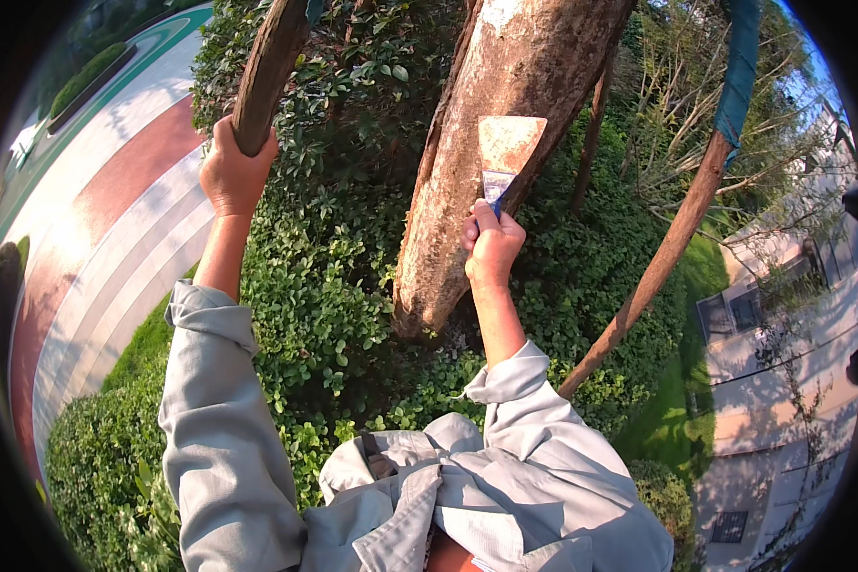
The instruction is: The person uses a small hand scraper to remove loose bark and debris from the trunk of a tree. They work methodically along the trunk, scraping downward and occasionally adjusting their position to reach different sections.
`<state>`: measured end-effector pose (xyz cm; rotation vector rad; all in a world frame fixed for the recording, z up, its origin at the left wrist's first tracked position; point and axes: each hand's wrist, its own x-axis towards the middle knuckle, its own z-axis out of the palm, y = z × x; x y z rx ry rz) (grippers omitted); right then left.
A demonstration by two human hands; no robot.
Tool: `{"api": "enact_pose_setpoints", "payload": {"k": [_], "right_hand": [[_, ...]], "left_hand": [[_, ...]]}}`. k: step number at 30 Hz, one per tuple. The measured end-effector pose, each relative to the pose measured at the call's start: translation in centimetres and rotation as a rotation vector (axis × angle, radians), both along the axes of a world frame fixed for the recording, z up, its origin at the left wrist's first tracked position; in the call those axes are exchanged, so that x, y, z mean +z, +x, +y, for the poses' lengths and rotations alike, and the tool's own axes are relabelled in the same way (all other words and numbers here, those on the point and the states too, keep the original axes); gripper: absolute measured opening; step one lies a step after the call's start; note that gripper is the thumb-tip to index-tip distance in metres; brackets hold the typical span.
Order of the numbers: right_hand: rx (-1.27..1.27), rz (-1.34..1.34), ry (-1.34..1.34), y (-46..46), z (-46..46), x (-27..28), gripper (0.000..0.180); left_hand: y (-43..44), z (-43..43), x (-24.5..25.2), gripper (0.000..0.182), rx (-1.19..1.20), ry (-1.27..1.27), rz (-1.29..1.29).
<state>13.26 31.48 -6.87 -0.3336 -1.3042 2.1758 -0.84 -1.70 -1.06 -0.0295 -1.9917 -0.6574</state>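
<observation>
A thick tree trunk (443, 207) with rough, pale brown bark leans up and to the right in front of me. My right hand (493, 239) grips the blue handle of a putty knife (511, 143), whose wide metal blade is stained and points upward. The blade overlaps the trunk in this view; whether it touches the bark I cannot tell. On the left, my left hand (236, 171) is wrapped around the lower part of a wooden pole (268, 71). Both of my forearms show below rolled grey sleeves.
Another wooden pole (651, 286), its upper part wrapped in teal cloth, slants on the right. Dense green shrubs (314, 307) surround the trunk base. A striped paved path (114, 207) curves along the left. Grass (676, 400), bare branches and grey paving lie to the right.
</observation>
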Motion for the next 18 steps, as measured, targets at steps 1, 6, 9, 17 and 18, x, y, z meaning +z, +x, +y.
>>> {"api": "enact_pose_setpoints", "payload": {"k": [1,6,9,17,18], "right_hand": [[0.000,-0.004,0.006,-0.2,0.0,0.2,0.020],[0.033,0.129,0.098,-2.1,2.0,3.8,0.029],[0.091,0.140,0.119,-2.1,1.8,4.2,0.028],[0.012,0.141,0.130,-1.1,0.8,3.3,0.029],[0.010,0.191,0.121,-1.4,1.0,3.4,0.028]], "left_hand": [[0.0,0.0,-0.1,0.050,0.012,0.005,-0.013],[0.1,0.1,-0.1,0.048,0.014,0.001,0.013],[0.1,0.2,-0.1,0.052,-0.035,0.014,0.004],[-0.1,-0.1,-0.3,0.048,-0.016,0.005,0.039],[-0.1,-0.1,-0.3,0.048,-0.002,0.011,0.008]]}}
